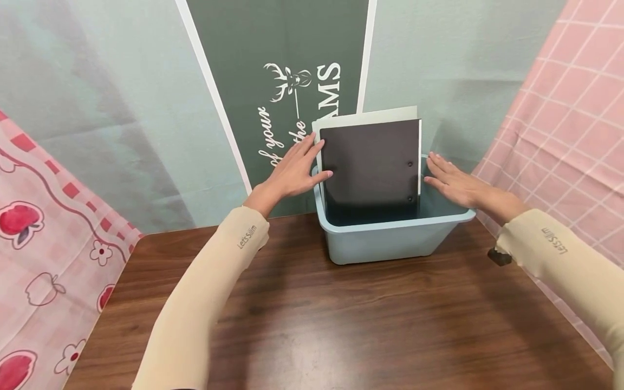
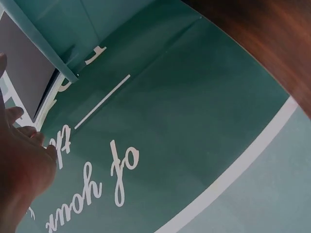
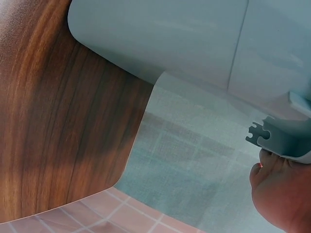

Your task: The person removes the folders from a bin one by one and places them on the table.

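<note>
A light blue plastic bin stands on the table near the back wall. Upright in it, rising above the rim, is a flat black panel with white edges and two small round studs or holes near its right side. Behind that, a pale flat sheet sticks up higher. My left hand lies with straight fingers along the panel's left edge, thumb over its front. At the bin's right end my right hand is held with fingers extended by the rim. The lower ends of the flat pieces are hidden inside the bin.
The brown wooden table spreads out in front of the bin. A grey-green printed cloth hangs close behind it. Pink patterned cloths hang on the left and right sides.
</note>
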`<state>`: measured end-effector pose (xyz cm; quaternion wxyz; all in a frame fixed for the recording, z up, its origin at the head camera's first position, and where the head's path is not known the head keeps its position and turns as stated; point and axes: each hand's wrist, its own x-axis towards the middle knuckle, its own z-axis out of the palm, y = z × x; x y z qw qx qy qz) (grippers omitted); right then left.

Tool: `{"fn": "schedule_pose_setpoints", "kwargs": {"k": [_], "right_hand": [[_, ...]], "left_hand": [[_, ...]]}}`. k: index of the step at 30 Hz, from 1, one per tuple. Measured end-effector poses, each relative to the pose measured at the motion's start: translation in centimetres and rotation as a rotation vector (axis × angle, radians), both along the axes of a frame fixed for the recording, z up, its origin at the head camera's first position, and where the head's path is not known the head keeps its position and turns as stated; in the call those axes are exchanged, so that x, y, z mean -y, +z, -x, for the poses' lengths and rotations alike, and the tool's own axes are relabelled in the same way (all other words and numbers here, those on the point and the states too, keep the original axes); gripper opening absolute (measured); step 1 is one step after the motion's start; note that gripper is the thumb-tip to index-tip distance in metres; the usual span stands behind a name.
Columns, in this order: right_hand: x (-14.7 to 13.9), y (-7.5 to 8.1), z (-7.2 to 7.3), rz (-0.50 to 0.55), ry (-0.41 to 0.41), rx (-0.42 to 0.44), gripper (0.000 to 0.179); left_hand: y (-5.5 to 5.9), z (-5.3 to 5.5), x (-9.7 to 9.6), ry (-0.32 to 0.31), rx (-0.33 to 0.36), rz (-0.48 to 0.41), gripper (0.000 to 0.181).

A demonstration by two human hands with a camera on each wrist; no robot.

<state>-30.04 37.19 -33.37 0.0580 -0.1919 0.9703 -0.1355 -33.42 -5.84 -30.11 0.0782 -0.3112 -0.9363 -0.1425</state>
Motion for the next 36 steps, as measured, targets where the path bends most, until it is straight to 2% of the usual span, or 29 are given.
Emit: {"fn": "schedule_pose_setpoints", "kwargs": {"k": [9, 13, 21, 29, 36], "right_hand": [[-0.1, 0.0, 0.0, -0.002, -0.012, 0.004, 0.076], [-0.1, 0.0, -0.1, 0.002, -0.015, 0.009, 0.077], [0.0, 0.1, -0.2, 0.004, -0.015, 0.014, 0.076], [-0.2, 0.0, 0.0, 0.011, -0.022, 0.017, 0.076], [-0.2, 0.0, -0.1, 0.016, -0.021, 0.016, 0.076]], "left_hand": [[0.6, 1.2, -1.1, 0.033, -0.077, 0.096, 0.089], [0.7, 1.4, -1.8, 0.054, -0.078, 0.132, 0.088], [0.6, 1.4, -2.7, 0.112, -0.04, 0.136, 0.086], [0.2, 1.6, -2.8, 0.128, -0.085, 0.182, 0.083], [0.7, 1.6, -3.3, 0.123, -0.091, 0.163, 0.078]]}}
